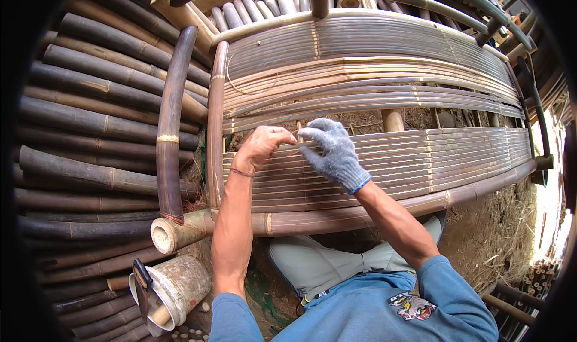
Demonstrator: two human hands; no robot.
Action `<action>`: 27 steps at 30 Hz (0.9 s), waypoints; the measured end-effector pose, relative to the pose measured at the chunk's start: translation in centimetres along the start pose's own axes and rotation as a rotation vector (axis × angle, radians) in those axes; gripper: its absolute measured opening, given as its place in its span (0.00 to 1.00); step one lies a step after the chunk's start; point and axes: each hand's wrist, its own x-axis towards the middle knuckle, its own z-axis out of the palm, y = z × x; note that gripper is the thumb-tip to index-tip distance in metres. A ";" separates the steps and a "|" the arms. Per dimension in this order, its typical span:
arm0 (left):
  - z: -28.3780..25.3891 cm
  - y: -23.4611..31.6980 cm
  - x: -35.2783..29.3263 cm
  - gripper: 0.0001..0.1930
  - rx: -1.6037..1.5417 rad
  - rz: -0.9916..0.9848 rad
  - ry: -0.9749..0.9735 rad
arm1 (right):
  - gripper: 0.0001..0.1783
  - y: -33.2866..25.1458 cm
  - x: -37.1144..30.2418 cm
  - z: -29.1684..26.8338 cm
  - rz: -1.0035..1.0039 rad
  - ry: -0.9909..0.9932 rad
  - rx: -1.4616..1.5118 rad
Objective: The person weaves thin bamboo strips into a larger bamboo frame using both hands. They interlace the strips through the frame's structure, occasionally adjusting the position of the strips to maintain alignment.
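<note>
My bare left hand (262, 146) is closed in a pinch above the gap in a bamboo bench seat (372, 164). A thin brownish strand (299, 126) shows at its fingertips; its full course is hard to follow. My right hand (334, 151), in a grey knit glove with a blue cuff, faces it from the right. The gloved fingers reach toward the strand with the thumb well apart from them. Dark split-bamboo slats (360, 89) run lengthwise on both sides of the gap. The slats beyond the gap are loosely bunched, some pale edge up.
Dark bamboo poles (108, 125) lie stacked on the left. A bamboo armrest (171, 119) rises at the bench's left end. A dirty white bucket (189, 285) lies tipped at lower left, with a dark-handled tool (143, 276) at its mouth. Dry shavings (499, 246) cover ground at right.
</note>
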 end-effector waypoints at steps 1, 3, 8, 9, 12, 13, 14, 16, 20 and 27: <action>0.4 0.7 -0.8 0.08 -0.042 -0.042 -0.044 | 0.17 -0.7 -0.1 0.0 -0.020 0.017 0.020; 1.5 1.3 -1.7 0.08 -0.005 0.063 -0.100 | 0.12 -1.6 -0.6 -1.0 0.057 -0.020 0.120; 1.4 0.1 -1.5 0.12 -0.001 0.068 0.177 | 0.11 -6.5 -3.4 -13.3 0.570 -0.308 0.825; 1.3 -0.4 -1.2 0.15 0.052 0.007 0.267 | 0.08 -7.7 -4.4 -17.8 0.608 -0.325 0.842; 1.4 -5.1 1.1 0.28 0.462 0.128 0.676 | 0.18 -7.9 -8.7 -27.4 0.065 -0.017 1.155; 3.4 -5.2 0.5 0.27 0.496 0.376 0.686 | 0.20 -8.3 -10.0 -31.0 0.041 0.050 1.109; 7.1 -3.1 0.1 0.24 0.637 0.667 0.537 | 0.20 -10.1 -10.1 -33.3 0.020 0.037 0.827; 10.8 -1.9 -4.1 0.23 0.605 0.836 0.133 | 0.19 -10.0 -10.3 -34.1 0.066 0.046 0.461; 13.8 -2.5 -7.1 0.13 0.665 1.019 0.275 | 0.11 -12.7 -9.1 -35.9 0.142 -0.197 -0.261; 13.5 1.9 -5.5 0.05 0.573 1.210 0.424 | 0.12 -18.3 -6.2 -33.6 -0.078 -0.439 -0.562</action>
